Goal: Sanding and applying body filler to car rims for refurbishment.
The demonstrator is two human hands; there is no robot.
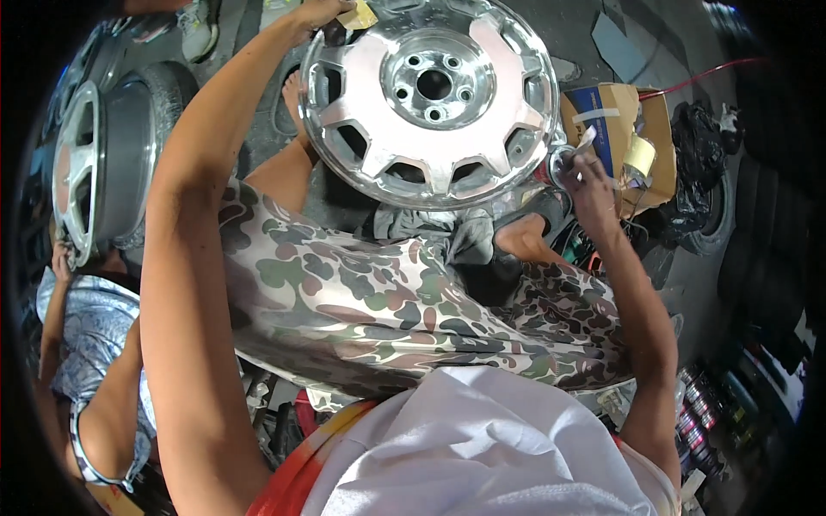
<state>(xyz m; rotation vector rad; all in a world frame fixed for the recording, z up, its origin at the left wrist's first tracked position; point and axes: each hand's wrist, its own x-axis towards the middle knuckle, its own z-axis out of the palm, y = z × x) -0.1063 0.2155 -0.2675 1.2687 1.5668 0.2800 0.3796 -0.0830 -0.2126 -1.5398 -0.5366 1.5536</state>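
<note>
A silvery car wheel rim [422, 142] leans face up in front of my legs, its spokes dull and its lip and hub shiny. At its far left edge is my left hand [320, 12], closed on a small yellow sheet [360, 15] that looks like sandpaper; the fingertips are partly cut off by the top of the view. To the right of the rim, my right hand [592, 182] has its fingers bent over a small round can [561, 163]. A small white piece [587, 138] sticks up at those fingers; its kind is unclear.
An open cardboard box [658, 146] with a yellow roll stands right of the rim, beside a black plastic bag [699, 159]. At left another person's hand [62, 261] touches a second wheel [86, 172]. A red hose [701, 76] crosses the floor. Grey cloth [422, 225] lies below the rim.
</note>
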